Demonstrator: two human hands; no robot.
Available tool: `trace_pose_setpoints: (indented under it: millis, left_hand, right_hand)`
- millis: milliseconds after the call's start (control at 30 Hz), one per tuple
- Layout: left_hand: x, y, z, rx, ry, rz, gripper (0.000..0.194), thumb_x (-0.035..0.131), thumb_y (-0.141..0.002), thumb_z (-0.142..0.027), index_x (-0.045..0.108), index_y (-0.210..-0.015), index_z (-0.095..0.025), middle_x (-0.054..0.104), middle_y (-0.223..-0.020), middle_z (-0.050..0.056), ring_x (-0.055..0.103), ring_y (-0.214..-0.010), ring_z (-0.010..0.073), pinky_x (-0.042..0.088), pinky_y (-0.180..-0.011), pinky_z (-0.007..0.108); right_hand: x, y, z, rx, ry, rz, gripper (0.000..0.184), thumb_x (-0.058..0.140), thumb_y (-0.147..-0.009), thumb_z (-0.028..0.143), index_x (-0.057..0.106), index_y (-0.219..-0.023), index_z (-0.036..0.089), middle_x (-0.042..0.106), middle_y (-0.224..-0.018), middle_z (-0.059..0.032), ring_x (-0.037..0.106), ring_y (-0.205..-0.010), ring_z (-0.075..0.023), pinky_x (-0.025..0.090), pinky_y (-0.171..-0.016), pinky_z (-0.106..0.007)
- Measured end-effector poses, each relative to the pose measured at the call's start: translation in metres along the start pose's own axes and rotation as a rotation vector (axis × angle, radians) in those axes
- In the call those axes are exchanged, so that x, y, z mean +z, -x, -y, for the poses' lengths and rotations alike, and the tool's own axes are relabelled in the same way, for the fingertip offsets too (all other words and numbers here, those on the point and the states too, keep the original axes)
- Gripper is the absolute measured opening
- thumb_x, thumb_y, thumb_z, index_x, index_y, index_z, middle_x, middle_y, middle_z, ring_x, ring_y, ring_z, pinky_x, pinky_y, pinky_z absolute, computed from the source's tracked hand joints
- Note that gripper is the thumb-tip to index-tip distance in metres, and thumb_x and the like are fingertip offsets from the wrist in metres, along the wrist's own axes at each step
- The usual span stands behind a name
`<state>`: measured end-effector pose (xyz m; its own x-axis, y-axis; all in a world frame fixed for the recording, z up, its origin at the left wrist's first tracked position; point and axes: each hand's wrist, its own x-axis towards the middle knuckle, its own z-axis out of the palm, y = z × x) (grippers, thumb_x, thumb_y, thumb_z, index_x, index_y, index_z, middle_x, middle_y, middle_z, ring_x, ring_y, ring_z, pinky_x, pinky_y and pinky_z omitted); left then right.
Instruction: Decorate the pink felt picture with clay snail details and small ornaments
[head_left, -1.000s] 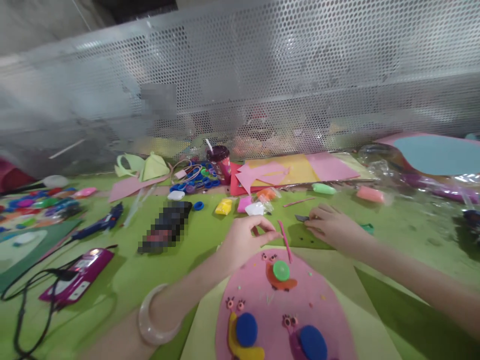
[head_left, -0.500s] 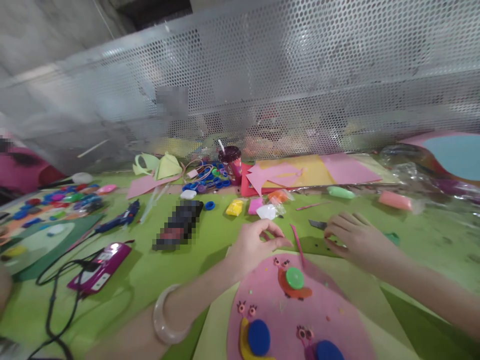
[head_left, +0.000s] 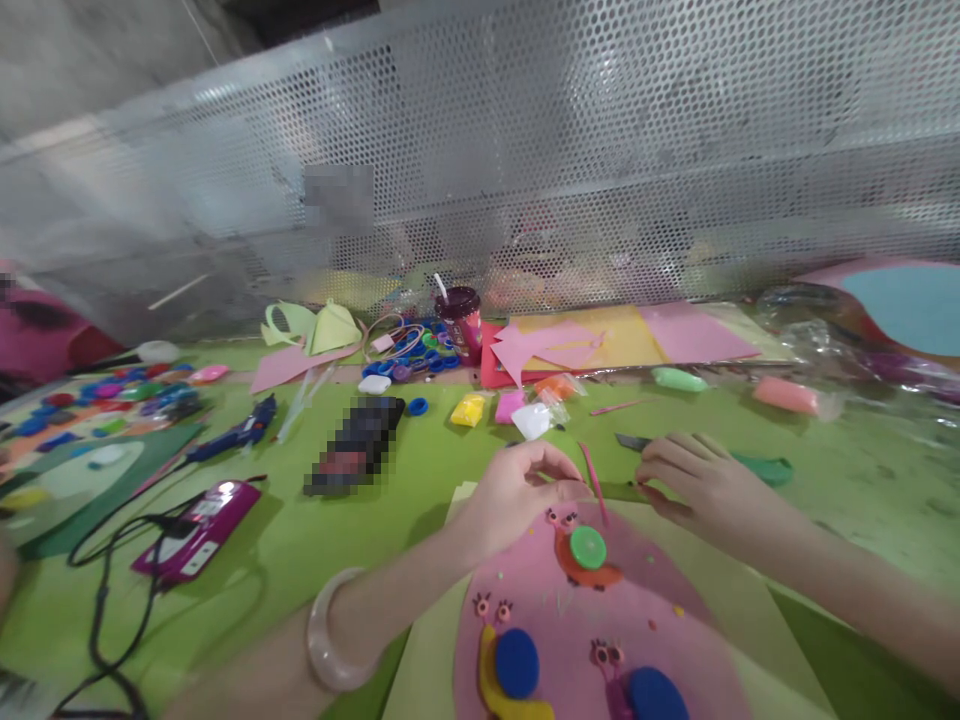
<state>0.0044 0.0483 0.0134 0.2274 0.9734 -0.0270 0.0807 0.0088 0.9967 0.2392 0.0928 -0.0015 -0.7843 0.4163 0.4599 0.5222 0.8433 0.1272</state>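
Observation:
My left hand [head_left: 517, 495], with a pale bangle on its wrist, is held over the top edge of a pink rounded sheet [head_left: 555, 615]. Its thumb and forefinger are closed together, and anything between them is too small to make out. A thin pink tool [head_left: 592, 475] lies beside those fingertips. My right hand [head_left: 694, 485] has curled fingers pinched near a tiny dark speck. Partly beneath it lies a craft knife with a green handle [head_left: 765, 468]. On the sheet are snail shapes with bottle-cap shells: a green cap [head_left: 588, 548] and two blue caps [head_left: 517, 663].
A phone [head_left: 356, 445], a glue gun [head_left: 236, 430] and a magenta power strip [head_left: 199, 530] with black cable lie left. Behind are clay packets [head_left: 469, 409], a lidded cup [head_left: 459, 325] and coloured paper [head_left: 697, 333]. A perforated metal panel [head_left: 600, 150] stands at the back.
My right hand has shifted slightly left and the knife's green handle shows more. My left fingertips have drawn a little closer together near the sheet's top edge.

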Motion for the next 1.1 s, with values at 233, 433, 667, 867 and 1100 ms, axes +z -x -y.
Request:
trace_pose_setpoints:
  millis: [233,433,667,867,1100]
  left_hand:
    - [0.002,0.004,-0.004,-0.015,0.109,0.097,0.017,0.064,-0.076,-0.031,0.064,-0.074,-0.014,0.067,-0.072,0.003,0.061,-0.067,0.0124,0.045,-0.064,0.022]
    - [0.004,0.005,-0.002,-0.047,0.11,0.073,0.016,0.072,-0.068,-0.027,0.065,-0.075,-0.015,0.067,-0.07,0.001,0.059,-0.063,0.0102,0.045,-0.062,0.02]
    - [0.004,0.007,-0.002,-0.036,0.136,0.114,0.015,0.07,-0.071,-0.029,0.065,-0.076,-0.015,0.069,-0.074,0.003,0.062,-0.068,0.0125,0.046,-0.066,0.023]
    - [0.006,0.006,-0.001,-0.074,0.133,0.107,0.019,0.073,-0.067,-0.029,0.066,-0.078,-0.015,0.069,-0.074,0.003,0.062,-0.068,0.0126,0.047,-0.067,0.024]
    - [0.008,0.008,0.002,-0.065,0.203,0.149,0.018,0.072,-0.069,-0.028,0.068,-0.081,-0.015,0.071,-0.079,0.005,0.064,-0.073,0.0146,0.048,-0.071,0.025]
  right_hand:
    - [-0.009,-0.002,0.005,-0.031,-0.057,-0.021,0.018,0.041,-0.091,0.019,0.058,-0.087,0.017,0.057,-0.085,-0.0054,0.049,-0.08,-0.0178,0.038,-0.069,-0.031]
    - [-0.008,-0.001,0.006,-0.027,-0.042,-0.008,0.022,0.037,-0.093,0.021,0.058,-0.088,0.016,0.058,-0.086,-0.0066,0.05,-0.08,-0.018,0.04,-0.068,-0.032]
    - [-0.009,-0.003,0.006,-0.047,-0.046,-0.04,0.023,0.037,-0.093,0.02,0.058,-0.084,0.016,0.059,-0.084,-0.0065,0.051,-0.08,-0.0175,0.042,-0.068,-0.032]
    - [-0.01,-0.002,0.005,-0.032,-0.065,-0.064,0.019,0.039,-0.092,0.023,0.058,-0.089,0.019,0.061,-0.087,-0.0051,0.053,-0.08,-0.0179,0.042,-0.069,-0.033]
    - [-0.015,-0.002,0.009,0.005,-0.15,-0.105,0.014,0.043,-0.09,0.021,0.057,-0.093,0.024,0.062,-0.087,-0.0034,0.054,-0.078,-0.0197,0.041,-0.069,-0.035]
